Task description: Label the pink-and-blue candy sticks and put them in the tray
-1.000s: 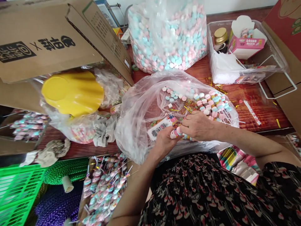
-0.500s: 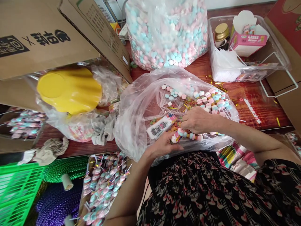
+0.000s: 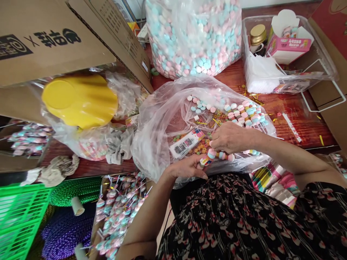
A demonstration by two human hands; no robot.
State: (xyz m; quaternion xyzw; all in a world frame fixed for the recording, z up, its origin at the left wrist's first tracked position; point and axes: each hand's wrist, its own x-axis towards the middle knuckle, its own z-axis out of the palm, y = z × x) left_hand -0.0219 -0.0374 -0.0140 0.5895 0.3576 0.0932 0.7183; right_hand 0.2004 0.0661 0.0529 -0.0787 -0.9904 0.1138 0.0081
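Observation:
My left hand [image 3: 189, 167] is closed around the lower end of a small clear printed packet [image 3: 206, 161] with pink and blue candies in it. Just above it, my right hand [image 3: 229, 137] is bent in a pinch, a pink candy [image 3: 211, 143] showing at its fingertips. A short row of pink, blue and brown candies [image 3: 223, 156] lies below my right hand. Beside my left hand rests a flat white printed packet [image 3: 185, 143] on loose ring-shaped gummies [image 3: 202, 147]. Skewered candies [image 3: 245, 113] lie in rows beyond my right wrist. All this sits on a spread plastic bag [image 3: 151, 122].
Behind stands a large clear bag of pink, blue and white candies [image 3: 195, 47]. A plastic tray [image 3: 322, 68] is at the right. Cardboard boxes [image 3: 89, 43] and a yellow bowl [image 3: 78, 101] occupy the left. Wrapped candy skewers [image 3: 119, 213] fill a box below the table edge.
My right hand has shifted slightly to the right, and a pink candy now shows at its fingertips. The packet in my left hand has tilted a little, with more candy visible at its upper end.

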